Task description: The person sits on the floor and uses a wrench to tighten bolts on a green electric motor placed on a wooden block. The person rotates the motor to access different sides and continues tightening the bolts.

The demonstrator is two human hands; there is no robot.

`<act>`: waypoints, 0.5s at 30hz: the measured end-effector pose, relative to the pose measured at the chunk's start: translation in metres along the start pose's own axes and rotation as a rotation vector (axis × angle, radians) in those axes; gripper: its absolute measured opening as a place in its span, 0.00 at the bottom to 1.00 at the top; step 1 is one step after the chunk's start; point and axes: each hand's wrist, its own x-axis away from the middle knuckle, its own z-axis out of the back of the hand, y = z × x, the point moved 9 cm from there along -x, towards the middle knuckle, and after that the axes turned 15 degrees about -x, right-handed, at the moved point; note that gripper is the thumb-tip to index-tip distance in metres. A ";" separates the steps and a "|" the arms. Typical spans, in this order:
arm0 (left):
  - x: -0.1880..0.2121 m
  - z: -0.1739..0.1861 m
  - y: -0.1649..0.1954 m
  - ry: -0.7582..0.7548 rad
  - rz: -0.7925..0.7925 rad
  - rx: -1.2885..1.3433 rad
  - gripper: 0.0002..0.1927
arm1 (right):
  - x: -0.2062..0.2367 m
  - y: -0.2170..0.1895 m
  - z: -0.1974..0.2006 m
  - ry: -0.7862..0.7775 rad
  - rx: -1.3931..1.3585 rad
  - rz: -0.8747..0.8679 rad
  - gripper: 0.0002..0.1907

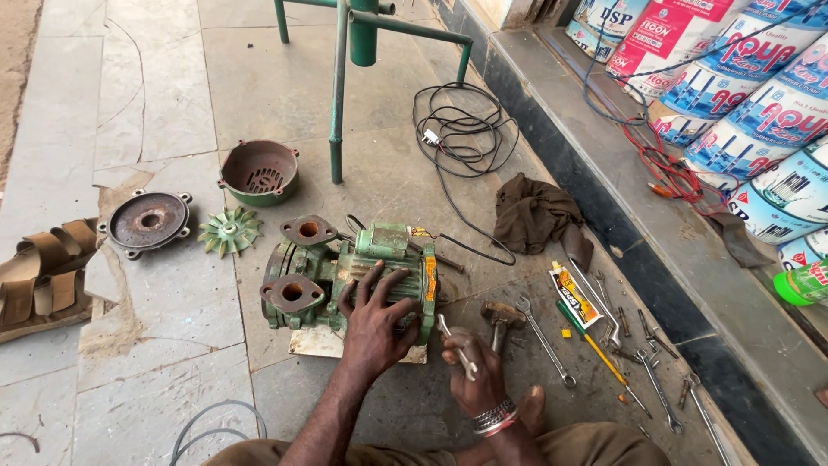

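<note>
A green water pump motor [345,280] lies on its side on the stone floor, with two rusty round flanges facing up at its left end. My left hand [375,315] rests flat on top of the motor body, fingers spread. My right hand [470,371], with bangles at the wrist, grips a small silver spanner [454,343] just right of the motor's end. A hammer [500,318] lies beside that hand.
A green fan cover [259,171], a round end plate [147,222] and a green fan impeller [228,230] lie at the left. Spanners [545,343], a screwdriver [595,352] and a tube [573,295] are scattered right. A brown rag [535,214], black cable [461,134], green metal frame [338,95] and stacked buckets [759,95] stand behind.
</note>
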 end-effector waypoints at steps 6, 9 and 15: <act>0.000 0.001 0.000 0.014 -0.013 -0.006 0.12 | 0.015 0.005 -0.015 -0.043 0.088 0.061 0.09; 0.000 -0.001 -0.001 0.001 -0.004 -0.009 0.11 | 0.019 0.006 -0.020 -0.077 0.120 0.056 0.11; 0.000 -0.003 -0.001 -0.021 -0.003 -0.017 0.11 | 0.017 -0.015 -0.027 -0.131 0.164 0.054 0.18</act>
